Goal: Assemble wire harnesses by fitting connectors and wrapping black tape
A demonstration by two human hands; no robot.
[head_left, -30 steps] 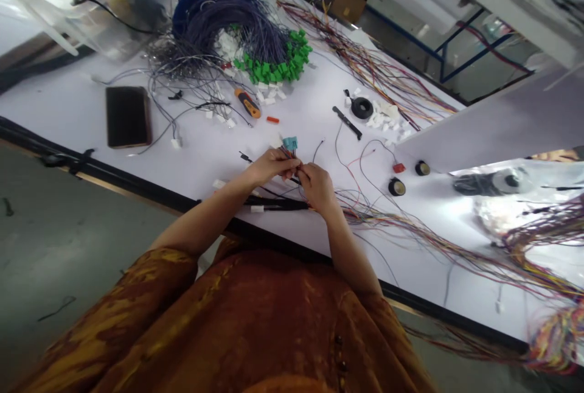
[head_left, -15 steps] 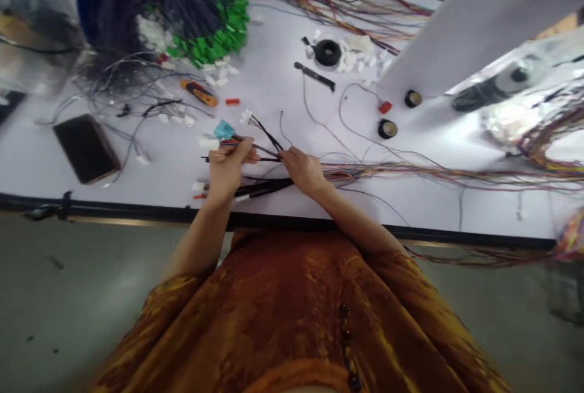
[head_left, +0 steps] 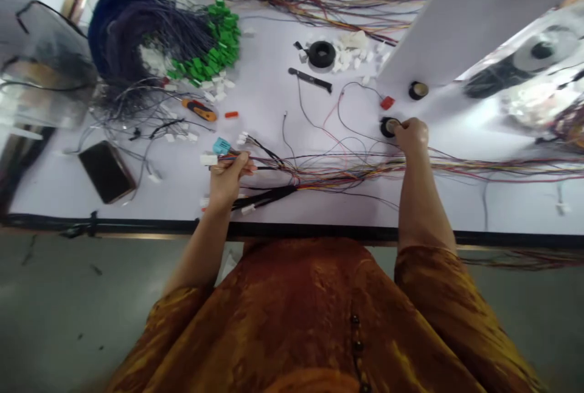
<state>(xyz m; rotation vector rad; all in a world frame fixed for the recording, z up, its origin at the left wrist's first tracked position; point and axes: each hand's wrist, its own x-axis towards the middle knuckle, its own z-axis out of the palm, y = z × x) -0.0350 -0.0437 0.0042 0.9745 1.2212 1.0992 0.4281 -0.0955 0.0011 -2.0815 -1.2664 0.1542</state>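
My left hand (head_left: pixel 229 181) is closed around several wires just behind a light-blue connector (head_left: pixel 221 146) and a white connector (head_left: pixel 208 160). From there the wire harness (head_left: pixel 356 175) runs right along the table, part of it in black sleeving (head_left: pixel 272 196). Out to the right, my right hand (head_left: pixel 412 135) has its fingers closed on the edge of a small roll of black tape (head_left: pixel 389 127), which appears to rest on the table. A second small tape roll (head_left: pixel 418 90) stands just beyond it.
Behind lie a larger black tape roll (head_left: pixel 322 53), a dark flat tool (head_left: pixel 310 79) and white connectors. To the left are an orange cutter (head_left: pixel 199 109), a phone (head_left: pixel 107 171) and a wire coil with green connectors (head_left: pixel 219 46). A white column-like shape (head_left: pixel 460 16) rises at right.
My right hand has left the wires beside my left hand and reached right to the small tape roll. My left hand still grips the wires near the blue connector.
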